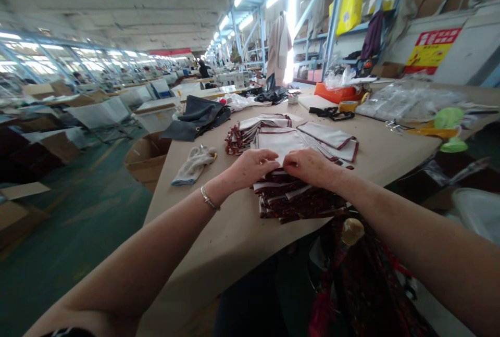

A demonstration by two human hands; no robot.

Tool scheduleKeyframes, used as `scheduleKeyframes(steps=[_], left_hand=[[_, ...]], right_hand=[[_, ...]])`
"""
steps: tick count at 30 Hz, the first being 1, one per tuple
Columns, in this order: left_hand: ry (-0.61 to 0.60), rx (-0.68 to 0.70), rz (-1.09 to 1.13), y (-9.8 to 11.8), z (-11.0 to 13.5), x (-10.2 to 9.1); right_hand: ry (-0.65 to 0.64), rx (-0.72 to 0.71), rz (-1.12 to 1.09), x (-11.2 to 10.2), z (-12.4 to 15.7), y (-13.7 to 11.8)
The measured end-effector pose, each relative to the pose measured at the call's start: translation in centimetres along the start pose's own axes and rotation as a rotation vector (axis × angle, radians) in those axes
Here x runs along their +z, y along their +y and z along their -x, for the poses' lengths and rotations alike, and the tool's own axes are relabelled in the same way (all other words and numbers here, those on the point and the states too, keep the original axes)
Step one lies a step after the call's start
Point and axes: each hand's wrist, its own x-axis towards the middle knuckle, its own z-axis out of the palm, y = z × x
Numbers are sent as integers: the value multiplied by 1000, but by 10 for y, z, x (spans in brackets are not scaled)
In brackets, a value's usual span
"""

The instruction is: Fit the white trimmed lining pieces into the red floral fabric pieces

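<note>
In the head view, an orange box (338,94) stands on the far part of the counter (211,222), with crumpled clear plastic (340,76) bulging over its top. Left of it is a small white tub (292,99), its contents too small to tell. On the floor, beside the counter's left edge, sits an open cardboard box (146,162); what it holds cannot be made out.

The stack of cloths (300,201), white with dark red edging, lies near the counter's front edge, and both hands meet over it. The left hand (255,166) reaches in palm down, wrist straight, thumb and forefinger pinching the near edge of the top cloth (279,141). The right hand (310,166) comes from the other side, knuckles up and fingers curled, its grip pinching the same edge just beside the left fingertips.
</note>
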Motion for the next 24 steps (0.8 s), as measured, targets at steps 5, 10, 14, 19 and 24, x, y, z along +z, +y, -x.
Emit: scheduleKeyframes(steps=[5, 10, 14, 19, 24], left_hand=[[174, 65, -101, -8, 28, 8], [198, 72, -216, -14, 33, 22], [210, 61, -292, -12, 31, 25], [212, 43, -386, -6, 34, 24], [135, 20, -443, -9, 30, 25]], right_hand=[[2, -7, -39, 0, 3, 2], [2, -30, -53, 0, 6, 0], [-2, -27, -56, 1, 7, -1], [-8, -14, -37, 0, 8, -3], [-11, -9, -42, -1, 9, -5]])
